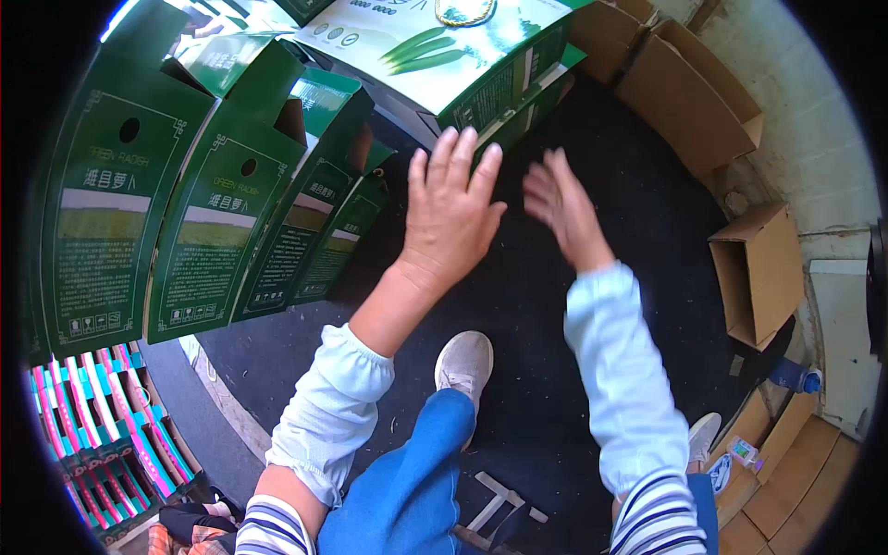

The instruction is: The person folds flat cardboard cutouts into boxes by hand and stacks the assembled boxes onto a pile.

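My left hand point(453, 208) is held out with its fingers spread and nothing in it. Its fingertips reach toward the near edge of a green and white carton point(435, 51) printed with green radishes and fitted with a cord handle; whether they touch it I cannot tell. To the right, my right hand point(566, 202) is also open, slightly blurred, over the dark floor. Left of my hands stands a row of green radish cartons, among them a near one point(217, 208) and a larger one point(116, 194), with round holes in their sides.
Brown cardboard boxes point(689, 97) line the right wall, with an open one point(760, 273) lower down. A blue bottle point(794, 375) lies by more cardboard point(795, 481) at lower right. Pink and teal cartons point(102, 407) are stacked at lower left. A strap point(499, 504) lies near my feet.
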Demonstrator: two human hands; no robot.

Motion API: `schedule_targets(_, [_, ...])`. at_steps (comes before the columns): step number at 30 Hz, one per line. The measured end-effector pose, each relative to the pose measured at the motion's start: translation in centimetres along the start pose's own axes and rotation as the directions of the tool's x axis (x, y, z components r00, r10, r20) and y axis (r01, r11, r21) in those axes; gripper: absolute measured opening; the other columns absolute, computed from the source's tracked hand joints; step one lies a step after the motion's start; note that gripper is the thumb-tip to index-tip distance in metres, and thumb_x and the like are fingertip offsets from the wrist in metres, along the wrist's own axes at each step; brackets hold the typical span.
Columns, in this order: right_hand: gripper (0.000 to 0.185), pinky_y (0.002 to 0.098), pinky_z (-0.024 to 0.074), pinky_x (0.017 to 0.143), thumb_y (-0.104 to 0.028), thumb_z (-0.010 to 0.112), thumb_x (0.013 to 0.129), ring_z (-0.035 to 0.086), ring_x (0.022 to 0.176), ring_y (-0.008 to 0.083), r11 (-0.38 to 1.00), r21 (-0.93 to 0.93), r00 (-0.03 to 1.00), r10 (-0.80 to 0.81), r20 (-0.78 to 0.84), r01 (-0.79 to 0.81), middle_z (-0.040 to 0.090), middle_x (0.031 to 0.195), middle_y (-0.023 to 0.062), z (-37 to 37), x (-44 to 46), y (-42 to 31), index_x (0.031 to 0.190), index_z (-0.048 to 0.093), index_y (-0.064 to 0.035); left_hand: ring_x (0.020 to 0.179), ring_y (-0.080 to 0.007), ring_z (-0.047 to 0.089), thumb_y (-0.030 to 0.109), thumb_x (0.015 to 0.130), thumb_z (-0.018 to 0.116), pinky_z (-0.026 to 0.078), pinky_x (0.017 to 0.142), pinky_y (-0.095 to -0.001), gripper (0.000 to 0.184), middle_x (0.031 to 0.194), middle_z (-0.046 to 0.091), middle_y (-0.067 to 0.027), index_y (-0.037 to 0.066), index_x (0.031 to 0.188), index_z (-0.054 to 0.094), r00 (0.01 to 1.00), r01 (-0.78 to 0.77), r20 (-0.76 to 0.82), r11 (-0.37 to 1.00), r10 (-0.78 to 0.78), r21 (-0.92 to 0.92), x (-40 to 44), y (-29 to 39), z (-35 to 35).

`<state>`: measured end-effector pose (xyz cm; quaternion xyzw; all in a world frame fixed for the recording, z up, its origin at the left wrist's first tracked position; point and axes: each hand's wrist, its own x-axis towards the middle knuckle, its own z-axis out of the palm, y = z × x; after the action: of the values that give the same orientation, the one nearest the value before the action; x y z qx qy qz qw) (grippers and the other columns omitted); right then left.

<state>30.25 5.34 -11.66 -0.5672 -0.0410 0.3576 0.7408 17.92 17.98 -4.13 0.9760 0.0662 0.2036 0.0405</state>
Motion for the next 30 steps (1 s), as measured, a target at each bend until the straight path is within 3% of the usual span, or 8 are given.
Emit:
schedule_targets(6, [0.051,0.0244,0.0471,0.073,-0.036,0.056,0.091,0.056,0.084,0.0089,0.901,-0.173,0.917,0.398,-0.032,-0.397,0.06,0.101,0.0017,-5.7,-24.6,10.5,0.132,0.048,-0.0067,0.125,-0.0357,0.04,0.024,0.078,0.068,0.032,0.103,-0.0485,0.062,0.134,0.042,-0.0198,0.007,0.132,0.043,0.94,-0.051,0.305,0.946,0.154,-0.319,-5.6,4.6,-0.1])
schedule_targets(11, [0.053,0.0386,0.0473,0.086,-0.036,0.056,0.09,0.059,0.103,0.0322,0.604,-0.773,0.95,0.311,0.006,-0.193,0.059,0.114,0.02,-3.7,-43.3,10.6,0.128,0.048,0.0,0.11,-0.032,0.057,0.026,0.085,0.065,0.047,0.091,-0.0398,0.052,0.123,0.054,-0.0174,0.003,0.129,0.047,0.725,0.351,0.641,0.666,0.251,-0.658,-9.6,5.7,-4.2])
schedule_targets(15, [0.046,0.0399,0.0463,0.09,-0.032,0.056,0.088,0.056,0.109,0.0338,0.441,-0.897,0.98,0.193,0.055,-0.036,0.057,0.119,0.0177,-5.0,-52.0,3.2,0.123,0.052,-0.0021,0.107,-0.0226,0.058,0.016,0.086,0.064,0.048,0.089,-0.0347,0.046,0.123,0.056,-0.014,0.002,0.128,0.049,0.759,0.524,0.648,0.527,0.067,-0.669,-11.9,5.5,-9.8])
schedule_targets(19, [0.037,0.0403,0.047,0.09,-0.013,0.067,0.078,0.058,0.104,0.0308,0.177,-0.983,0.925,-0.379,-0.029,0.042,0.061,0.112,0.0147,-6.7,-57.2,-8.1,0.113,0.06,-0.0023,0.107,-0.019,0.056,-0.004,0.08,0.059,0.045,0.089,-0.0297,0.034,0.121,0.057,-0.01,0.003,0.113,0.056,0.978,0.08,0.191,0.687,0.087,-0.722,-8.8,10.9,-24.6])
schedule_targets(21, [0.035,0.0393,0.0456,0.091,-0.011,0.064,0.08,0.058,0.105,0.0316,0.111,-0.994,0.799,-0.595,-0.085,-0.023,0.061,0.112,0.0158,-5.5,-60.8,-15.2,0.114,0.06,-0.001,0.097,-0.0227,0.06,0.012,0.079,0.061,0.048,0.08,-0.0321,0.035,0.111,0.06,-0.015,-0.002,0.112,0.058,0.951,-0.262,-0.285,0.797,0.119,-0.544,-8.3,14.5,-33.5])
schedule_targets(23, [0.038,0.0404,0.0445,0.09,-0.02,0.051,0.089,0.058,0.103,0.0316,0.024,-0.999,0.574,-0.819,0.005,0.042,0.059,0.115,0.0196,-3.5,-65.0,-20.0,0.116,0.056,0.005,0.093,-0.0257,0.061,0.027,0.084,0.057,0.049,0.078,-0.036,0.04,0.105,0.061,-0.0212,-0.009,0.102,0.059,0.724,-0.567,-0.683,0.646,0.095,-0.511,-9.3,17.4,-40.2])
schedule_targets(26, [0.041,0.0384,0.0445,0.089,-0.023,0.047,0.09,0.058,0.102,0.0323,-0.218,-0.95,0.182,-0.948,0.26,0.222,0.06,0.112,0.0207,-2.0,-69.3,-23.2,0.118,0.055,0.0063,0.093,-0.0256,0.061,0.029,0.085,0.056,0.049,0.078,-0.0359,0.042,0.105,0.06,-0.021,-0.008,0.104,0.057,0.382,-0.79,-0.893,0.586,0.24,-0.181,-11.4,19.6,-47.8])
schedule_targets(30, [0.04,0.0375,0.0448,0.087,-0.022,0.047,0.09,0.058,0.1,0.0311,-0.414,-0.906,0.205,-0.883,0.423,0.085,0.06,0.111,0.0203,-1.8,-70.3,-25.1,0.118,0.055,0.006,0.092,-0.0256,0.06,0.032,0.085,0.054,0.049,0.077,-0.0356,0.044,0.106,0.059,-0.0208,-0.006,0.107,0.054,0.148,-0.862,-0.932,0.505,0.332,0.043,-14.0,22.2,-53.5])
